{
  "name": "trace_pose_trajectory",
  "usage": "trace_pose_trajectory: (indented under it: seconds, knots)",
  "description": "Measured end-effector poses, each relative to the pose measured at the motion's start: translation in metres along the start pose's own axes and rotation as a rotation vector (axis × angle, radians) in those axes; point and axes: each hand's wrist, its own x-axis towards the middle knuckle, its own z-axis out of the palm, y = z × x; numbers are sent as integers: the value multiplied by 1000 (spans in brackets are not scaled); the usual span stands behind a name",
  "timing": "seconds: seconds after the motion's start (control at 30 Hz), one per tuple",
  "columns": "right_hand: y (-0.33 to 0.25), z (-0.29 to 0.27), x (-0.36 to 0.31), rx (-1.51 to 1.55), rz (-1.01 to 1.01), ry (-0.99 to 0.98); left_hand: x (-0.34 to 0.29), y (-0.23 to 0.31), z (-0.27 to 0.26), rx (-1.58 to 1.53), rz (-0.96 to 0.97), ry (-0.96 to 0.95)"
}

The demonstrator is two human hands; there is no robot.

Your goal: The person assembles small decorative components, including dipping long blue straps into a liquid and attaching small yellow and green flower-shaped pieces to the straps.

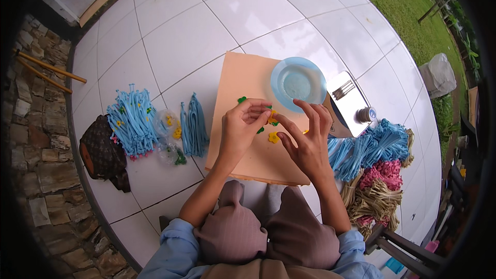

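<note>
Over the peach-coloured board (251, 74), my left hand (239, 130) pinches a small yellow flower piece (272, 117) between thumb and fingers. My right hand (311, 133) is beside it with fingers spread, its index fingertip at or very near the held flower. I cannot tell whether that fingertip touches it. Another yellow flower (274, 137) lies on the board below the hands. Small green leaf-like pieces are around my left fingers, including one green piece (242, 99) beyond the knuckles and another green piece (260, 130) nearer me.
A light blue dish (298, 70) stands on the board's far right. Beside it, a white tray (345, 81) holds metal tools and a small round container (366, 114). Blue cord bundles (132, 124) and a brown bag (105, 150) lie left; more blue bundles (383, 142) and beige bundles (376, 199) lie right.
</note>
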Motion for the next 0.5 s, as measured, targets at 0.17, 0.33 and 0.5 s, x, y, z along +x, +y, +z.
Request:
trace_pose_trajectory:
  seconds: [0.17,0.33,0.5]
  knots:
    - [0,1,-1,-82,-22,13,-1,6,-1,-52,-20,7]
    - [1,0,-5,-96,-22,16,-2,7,-3,-77,-67,-15]
    - [12,-11,-8,6,91,104,-2,3,4,-59,-72,-32]
